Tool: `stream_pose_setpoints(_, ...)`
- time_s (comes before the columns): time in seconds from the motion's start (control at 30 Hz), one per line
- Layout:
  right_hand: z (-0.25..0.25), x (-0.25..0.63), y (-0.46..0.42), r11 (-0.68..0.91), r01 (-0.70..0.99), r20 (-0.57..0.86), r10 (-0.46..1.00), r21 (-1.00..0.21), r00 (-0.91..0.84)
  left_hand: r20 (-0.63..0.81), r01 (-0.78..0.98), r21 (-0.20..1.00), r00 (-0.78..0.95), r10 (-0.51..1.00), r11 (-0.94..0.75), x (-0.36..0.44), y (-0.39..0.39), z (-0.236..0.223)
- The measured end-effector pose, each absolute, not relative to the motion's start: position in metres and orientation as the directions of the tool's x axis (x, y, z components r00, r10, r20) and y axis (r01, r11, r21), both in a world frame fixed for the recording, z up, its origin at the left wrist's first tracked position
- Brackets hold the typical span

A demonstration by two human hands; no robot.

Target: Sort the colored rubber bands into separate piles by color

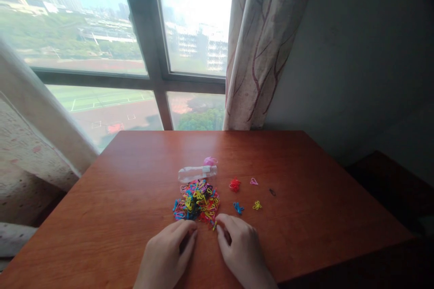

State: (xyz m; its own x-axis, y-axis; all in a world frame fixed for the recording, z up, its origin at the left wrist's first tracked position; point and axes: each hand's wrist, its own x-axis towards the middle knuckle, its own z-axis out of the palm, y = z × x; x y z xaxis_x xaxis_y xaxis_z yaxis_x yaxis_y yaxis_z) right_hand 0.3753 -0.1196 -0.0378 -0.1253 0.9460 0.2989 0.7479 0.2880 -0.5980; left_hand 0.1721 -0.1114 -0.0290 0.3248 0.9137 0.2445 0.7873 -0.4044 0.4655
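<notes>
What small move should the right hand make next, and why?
Probably the right hand should move the yellow band at its fingertips to the small yellow pile, since a red pile and a blue pile also lie apart by colour from the mixed heap. Whether it is gripped is unclear.

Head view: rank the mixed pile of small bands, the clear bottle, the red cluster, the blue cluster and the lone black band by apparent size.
1. Mixed pile
2. Clear bottle
3. Red cluster and blue cluster: too alike to rank
4. Black band
</notes>
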Motion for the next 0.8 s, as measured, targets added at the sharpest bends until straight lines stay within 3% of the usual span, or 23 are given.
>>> stream_pose_setpoints(0.5,-0.0355,0.3780,-0.1186,0.270,0.723,0.279,0.954,-0.636,-0.111,0.241,0.793,0.451,0.333,0.912,-0.408,0.1718,-0.1113,-0.0301)
stream_pose_setpoints(0.8,-0.0346,0.3828,-0.1206,0.251,0.531,0.241,0.966,-0.810,-0.088,0.244,0.802,0.440,0.326,0.913,-0.404,0.1739,-0.1135,-0.0276)
